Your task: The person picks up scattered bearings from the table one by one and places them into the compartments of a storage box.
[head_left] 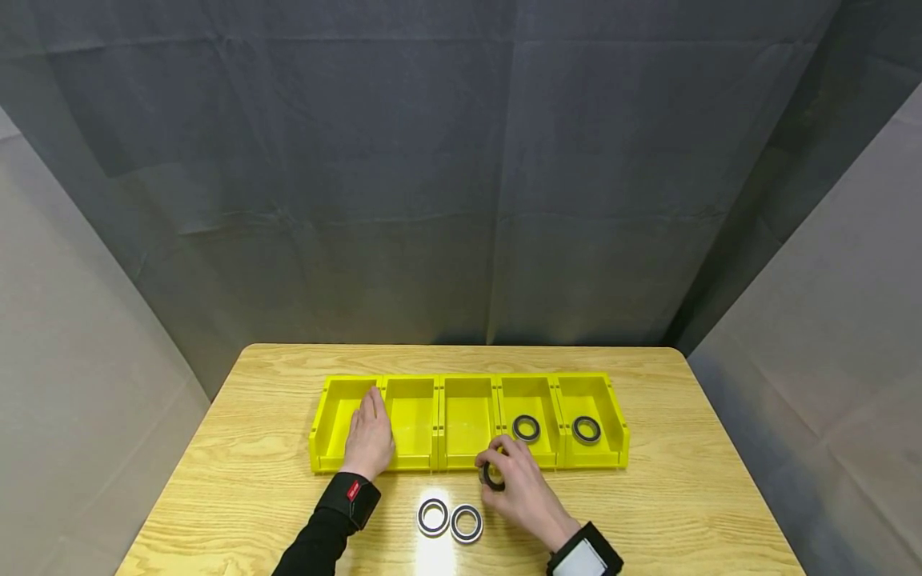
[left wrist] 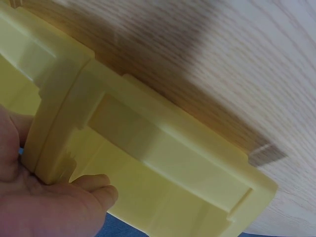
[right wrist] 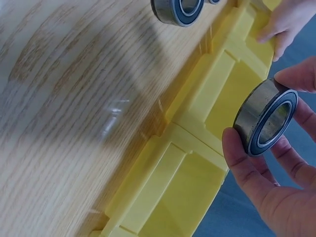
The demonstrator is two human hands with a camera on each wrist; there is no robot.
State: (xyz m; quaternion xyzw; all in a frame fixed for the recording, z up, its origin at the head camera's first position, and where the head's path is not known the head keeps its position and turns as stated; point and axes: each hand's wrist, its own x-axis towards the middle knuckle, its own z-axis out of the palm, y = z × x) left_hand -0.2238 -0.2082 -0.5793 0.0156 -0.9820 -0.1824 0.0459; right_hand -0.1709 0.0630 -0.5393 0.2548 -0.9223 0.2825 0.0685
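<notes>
In the head view, my left hand (head_left: 370, 444) rests over the wall between the two leftmost compartments of a yellow bin row (head_left: 468, 462). Its fingers point away from me, and the left wrist view shows the hand straddling that divider (left wrist: 54, 126). My right hand (head_left: 524, 492) pinches a ball bearing (right wrist: 265, 117) between thumb and fingers, tilted on edge, above the front rim of the middle compartments. Two more bearings, a left one (head_left: 433, 518) and a right one (head_left: 467, 524), lie flat side by side on the table in front of the bins.
One bearing (head_left: 527, 428) lies in the fourth compartment from the left and another bearing (head_left: 587, 430) in the rightmost. The wooden table (head_left: 238, 480) carries the bins near its back edge. Grey cloth (head_left: 403, 200) hangs behind, with pale panels on both sides.
</notes>
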